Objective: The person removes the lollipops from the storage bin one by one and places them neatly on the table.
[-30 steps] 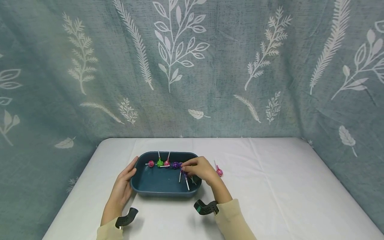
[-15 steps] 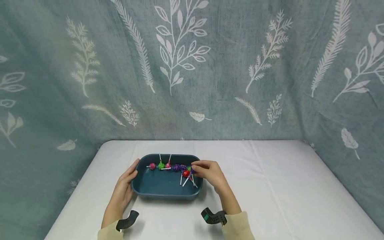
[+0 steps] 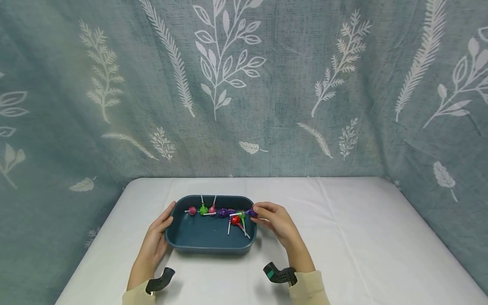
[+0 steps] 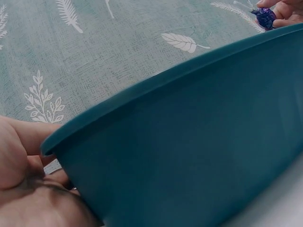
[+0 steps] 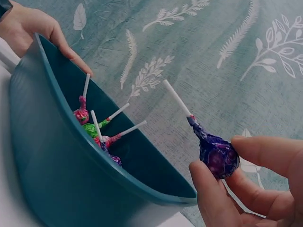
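A dark teal bin [image 3: 206, 231] stands on the white table, with several wrapped lollipops along its far side and right end. My left hand [image 3: 154, 235] rests along the bin's left end, its fingers extended against the outer wall. Above the bin's right rim, my right hand [image 3: 280, 222] pinches a purple lollipop [image 5: 218, 158] by its wrapped head between thumb and fingers. The held lollipop's white stick [image 3: 237, 214] points left over the bin. Inside lie a red lollipop [image 3: 235, 220], a green lollipop [image 3: 203, 209] and a pink lollipop [image 3: 192, 210], among others.
The white tablecloth [image 3: 343, 237] extends to both sides and toward the front. Behind it hangs a grey-green curtain [image 3: 282, 84] with white leaf prints. A black wrist mount [image 3: 280, 273] juts from the right wrist, and a similar mount [image 3: 161, 279] from the left.
My right hand has moved right from over the bin to its right rim, turning the purple lollipop's stick leftward. The pink lollipop on the table no longer shows. The left hand stays put.
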`<state>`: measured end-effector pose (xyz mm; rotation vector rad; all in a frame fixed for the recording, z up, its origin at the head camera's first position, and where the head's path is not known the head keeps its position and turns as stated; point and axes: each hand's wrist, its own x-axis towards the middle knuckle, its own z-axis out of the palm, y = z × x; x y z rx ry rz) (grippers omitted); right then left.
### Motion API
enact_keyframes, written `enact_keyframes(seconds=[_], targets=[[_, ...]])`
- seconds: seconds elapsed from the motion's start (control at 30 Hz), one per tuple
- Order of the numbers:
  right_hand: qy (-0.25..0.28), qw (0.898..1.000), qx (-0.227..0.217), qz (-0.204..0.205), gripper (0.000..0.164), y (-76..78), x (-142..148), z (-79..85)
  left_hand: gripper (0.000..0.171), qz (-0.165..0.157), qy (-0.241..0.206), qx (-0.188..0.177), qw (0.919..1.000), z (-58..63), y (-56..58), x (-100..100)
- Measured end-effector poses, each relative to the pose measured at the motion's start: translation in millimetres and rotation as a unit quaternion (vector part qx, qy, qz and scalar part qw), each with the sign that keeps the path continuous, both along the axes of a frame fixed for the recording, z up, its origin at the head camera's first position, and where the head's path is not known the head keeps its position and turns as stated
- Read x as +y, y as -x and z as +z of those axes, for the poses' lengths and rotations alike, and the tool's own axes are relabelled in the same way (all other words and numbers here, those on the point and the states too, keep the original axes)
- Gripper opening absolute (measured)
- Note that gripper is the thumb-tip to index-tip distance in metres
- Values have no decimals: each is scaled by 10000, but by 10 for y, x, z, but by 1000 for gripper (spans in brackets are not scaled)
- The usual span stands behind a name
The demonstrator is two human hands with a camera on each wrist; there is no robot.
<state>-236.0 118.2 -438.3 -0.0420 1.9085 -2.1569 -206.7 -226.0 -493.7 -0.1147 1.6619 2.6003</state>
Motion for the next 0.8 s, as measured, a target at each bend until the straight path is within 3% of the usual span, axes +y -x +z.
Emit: enact_keyframes(seconds=[0.53, 0.8], targets=[[711, 9964, -98, -451, 31, 64, 257, 0, 53, -86, 37, 71, 9999, 25, 2, 6], [573, 9960, -235, -651, 35, 79, 415, -24, 53, -171, 84, 57, 9998, 20, -25, 4]])
